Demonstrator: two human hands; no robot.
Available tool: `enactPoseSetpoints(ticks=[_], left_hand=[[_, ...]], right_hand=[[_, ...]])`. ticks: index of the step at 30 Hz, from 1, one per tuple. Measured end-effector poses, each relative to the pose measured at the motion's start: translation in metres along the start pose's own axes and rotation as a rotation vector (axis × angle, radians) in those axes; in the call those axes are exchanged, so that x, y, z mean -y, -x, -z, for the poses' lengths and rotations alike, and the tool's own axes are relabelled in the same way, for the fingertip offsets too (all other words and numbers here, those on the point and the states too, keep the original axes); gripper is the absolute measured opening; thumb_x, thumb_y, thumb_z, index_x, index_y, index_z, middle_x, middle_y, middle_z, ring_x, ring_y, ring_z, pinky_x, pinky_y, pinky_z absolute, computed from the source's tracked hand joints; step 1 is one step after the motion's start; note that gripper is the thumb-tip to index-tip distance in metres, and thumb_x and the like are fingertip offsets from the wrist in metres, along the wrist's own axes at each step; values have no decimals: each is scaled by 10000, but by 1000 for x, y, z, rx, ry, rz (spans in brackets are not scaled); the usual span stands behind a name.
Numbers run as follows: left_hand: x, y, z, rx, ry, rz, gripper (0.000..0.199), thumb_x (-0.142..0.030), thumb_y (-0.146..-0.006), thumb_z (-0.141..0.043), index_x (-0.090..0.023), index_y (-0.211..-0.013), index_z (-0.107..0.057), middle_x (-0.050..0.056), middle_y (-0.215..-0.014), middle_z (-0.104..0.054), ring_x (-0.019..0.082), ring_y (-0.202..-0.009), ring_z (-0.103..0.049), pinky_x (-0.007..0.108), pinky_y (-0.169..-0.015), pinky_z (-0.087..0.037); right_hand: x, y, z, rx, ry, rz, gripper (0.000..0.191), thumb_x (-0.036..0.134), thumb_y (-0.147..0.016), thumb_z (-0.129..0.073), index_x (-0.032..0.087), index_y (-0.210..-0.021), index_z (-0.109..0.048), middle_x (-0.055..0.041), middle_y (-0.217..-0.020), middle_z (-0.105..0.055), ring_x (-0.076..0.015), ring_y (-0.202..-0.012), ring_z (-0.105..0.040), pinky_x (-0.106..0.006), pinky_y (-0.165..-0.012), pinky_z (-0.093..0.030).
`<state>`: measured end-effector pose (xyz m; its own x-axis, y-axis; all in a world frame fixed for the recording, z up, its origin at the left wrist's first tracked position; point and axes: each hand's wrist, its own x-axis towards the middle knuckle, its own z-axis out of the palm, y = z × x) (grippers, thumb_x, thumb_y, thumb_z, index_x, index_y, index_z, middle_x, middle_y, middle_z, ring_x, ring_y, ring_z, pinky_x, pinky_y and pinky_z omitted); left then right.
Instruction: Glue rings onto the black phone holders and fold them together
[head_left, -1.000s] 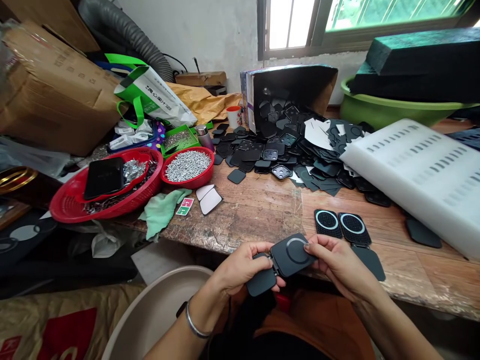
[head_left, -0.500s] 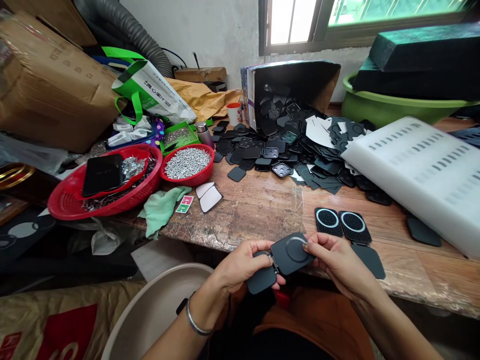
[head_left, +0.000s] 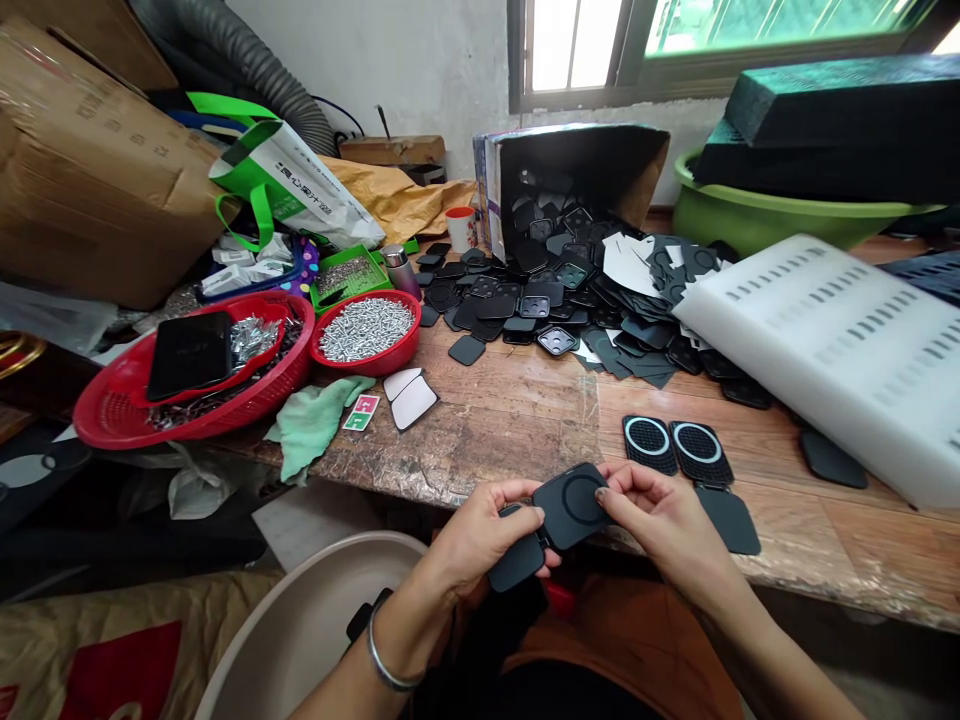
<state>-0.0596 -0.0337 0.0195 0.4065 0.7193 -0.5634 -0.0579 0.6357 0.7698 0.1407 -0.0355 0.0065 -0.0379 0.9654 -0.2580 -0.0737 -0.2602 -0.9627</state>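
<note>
Between my hands is a dark grey folding charging pad (head_left: 568, 512), two rounded square panels joined by a small hinge, with a ring mark on the upper panel. My left hand (head_left: 491, 530) grips it around the hinge and lower panel, thumb on top. At the upper panel's right edge, my right hand (head_left: 645, 505) pinches with thumb and fingertips. Just beyond my right hand, an unfolded three-panel pad (head_left: 727, 517) lies on the bench, two of its panels showing white rings on black grids.
Black square panels (head_left: 499, 300) spill from a tipped cardboard box (head_left: 656, 165). A red bowl (head_left: 405, 345) of metal pins and a red basket (head_left: 97, 410) stand left. White foam (head_left: 825, 330) lies right; a pale tub (head_left: 255, 640) sits below the bench edge (head_left: 862, 590).
The whole view has shifted slightly. The ring on the held panel looks darker now, with less glare. Both hands keep their hold on the pad.
</note>
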Motion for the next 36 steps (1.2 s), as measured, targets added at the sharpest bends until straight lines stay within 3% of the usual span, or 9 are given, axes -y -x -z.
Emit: enactPoseSetpoints(ticks=[5, 10, 21, 26, 28, 30, 32, 34, 36], left_hand=[[1, 2, -1, -22, -47, -58, 380, -230, -813, -605, -120, -1176, -595, 53, -690, -683, 168, -607, -703, 236, -557, -574], [1, 5, -1, -23, -105, -92, 400, -239, -825, -594, -117, -1205, -590, 64, -725, -694, 178, -639, -709, 256, -586, -579], [8, 3, 3, -2, -161, -102, 465, -268, -844, -584, -122, -1283, -545, 75, -722, -704, 170, -618, -696, 227, -550, -547], [15, 4, 5, 24, -190, -152, 455, -298, -859, -583, -128, -1281, -562, 61, -702, -692, 144, -599, -674, 200, -541, -520], [18, 5, 6, 33, -169, -131, 468, -313, -855, -594, -135, -1287, -560, 61, -721, -694, 156, -619, -681, 221, -563, -535], [20, 7, 5, 38, -129, -107, 489, -328, -847, -606, -143, -1297, -552, 66, -743, -700, 169, -634, -688, 246, -580, -549], [21, 9, 3, 60, -102, -95, 497, -344, -843, -613, -142, -1292, -556, 74, -747, -706, 175, -639, -689, 258, -591, -555], [21, 13, 4, 93, -99, -89, 497, -367, -836, -621, -133, -1272, -574, 74, -721, -704, 169, -620, -682, 248, -586, -549], [20, 21, 13, 115, -129, -79, 504, -403, -825, -628, -131, -1247, -594, 69, -701, -697, 162, -604, -672, 239, -581, -539]], right_hand=[[-8, 7, -3, -83, 304, 271, 212, 342, -795, -648, 181, -682, -569, -95, -1065, -564, -188, -888, -585, -269, -701, -492], [-10, 10, -2, -181, 549, 463, 159, 281, -829, -614, 197, -703, -567, -70, -1002, -565, -181, -888, -573, -283, -718, -471], [-8, 10, -3, -177, 663, 467, 191, 283, -870, -557, 195, -702, -532, -43, -867, -536, -130, -659, -516, -256, -578, -435], [-1, 10, 8, -165, 1132, 521, 234, 395, -898, -531, 217, -747, -535, -34, -791, -544, -192, -719, -532, -286, -600, -385], [3, 9, 14, -194, 1256, 472, 288, 506, -850, -577, 225, -796, -541, -34, -790, -558, -199, -679, -528, -280, -552, -344], [5, 7, 16, -162, 1179, 379, 378, 571, -772, -644, 224, -874, -536, -14, -738, -564, -179, -600, -513, -269, -520, -326], [4, 6, 10, -12, 945, 300, 379, 542, -775, -657, 218, -926, -533, 15, -681, -563, -156, -572, -508, -252, -523, -345], [0, 6, -4, 134, 699, 262, 268, 478, -860, -575, 212, -880, -548, 26, -656, -556, -136, -590, -507, -230, -532, -357], [-7, 7, -21, 192, 555, 267, 325, 443, -934, -452, 200, -731, -528, 22, -624, -528, -122, -592, -489, -219, -528, -347]])
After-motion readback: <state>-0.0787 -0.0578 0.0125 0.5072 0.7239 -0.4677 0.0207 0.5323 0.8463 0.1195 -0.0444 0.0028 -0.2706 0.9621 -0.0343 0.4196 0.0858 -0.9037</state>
